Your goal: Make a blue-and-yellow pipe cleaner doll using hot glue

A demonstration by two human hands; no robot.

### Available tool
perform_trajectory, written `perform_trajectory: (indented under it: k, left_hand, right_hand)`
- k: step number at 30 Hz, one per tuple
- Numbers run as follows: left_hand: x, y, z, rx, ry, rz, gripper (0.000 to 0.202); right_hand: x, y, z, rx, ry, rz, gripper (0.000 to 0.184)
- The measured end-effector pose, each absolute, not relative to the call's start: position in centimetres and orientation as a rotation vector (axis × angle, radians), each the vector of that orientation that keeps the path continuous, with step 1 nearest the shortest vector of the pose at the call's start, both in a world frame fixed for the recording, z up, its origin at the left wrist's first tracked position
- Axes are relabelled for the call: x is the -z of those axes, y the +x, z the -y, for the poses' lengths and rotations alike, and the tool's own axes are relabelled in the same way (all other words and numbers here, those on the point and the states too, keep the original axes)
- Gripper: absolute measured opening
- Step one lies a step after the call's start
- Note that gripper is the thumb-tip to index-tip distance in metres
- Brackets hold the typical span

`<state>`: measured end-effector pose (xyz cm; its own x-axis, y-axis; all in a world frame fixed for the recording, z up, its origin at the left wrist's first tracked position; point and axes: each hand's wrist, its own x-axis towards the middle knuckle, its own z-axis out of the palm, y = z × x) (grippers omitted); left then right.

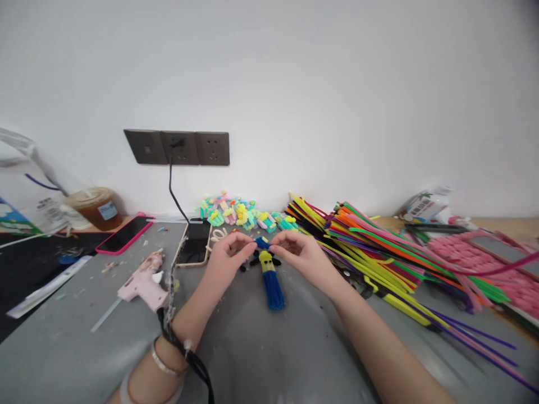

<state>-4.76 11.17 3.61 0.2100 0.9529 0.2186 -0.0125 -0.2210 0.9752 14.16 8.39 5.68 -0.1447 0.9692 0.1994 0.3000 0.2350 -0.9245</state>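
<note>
My left hand [231, 253] and my right hand [304, 257] face each other over the mat, thumb and fingertips pinched. Between them is a small blue fuzzy piece [263, 243], with a bit of yellow on it; each hand grips one side. Just below lies a little pipe-cleaner doll [273, 289] with a yellow head, dark eyes, black side parts and a long blue body. The blue piece is close to the doll's top; whether they touch I cannot tell.
Left of my hands lie a pink glue gun [145, 283] with its black cord, a light-framed phone [194, 244] and a pink-cased phone [125, 234]. Small pastel pipe-cleaner figures [236, 213] stand behind. Bundled pipe cleaners [370, 241] and yellow-handled pliers [400, 306] lie right.
</note>
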Motion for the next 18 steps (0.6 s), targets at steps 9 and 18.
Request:
perform_trajectory:
  k: [9, 18]
  left_hand:
    - [-3.8, -4.7, -10.9, -1.174, 1.487, -0.943, 0.023]
    - [-4.0, -4.6, -10.7, -1.040, 1.405, -0.930, 0.031]
  right_hand:
    - [-5.6, 14.1, -8.5, -1.063, -1.195, 1.590, 0.026]
    - [-5.7, 16.1, -8.9, -1.130, -1.287, 1.531, 0.035]
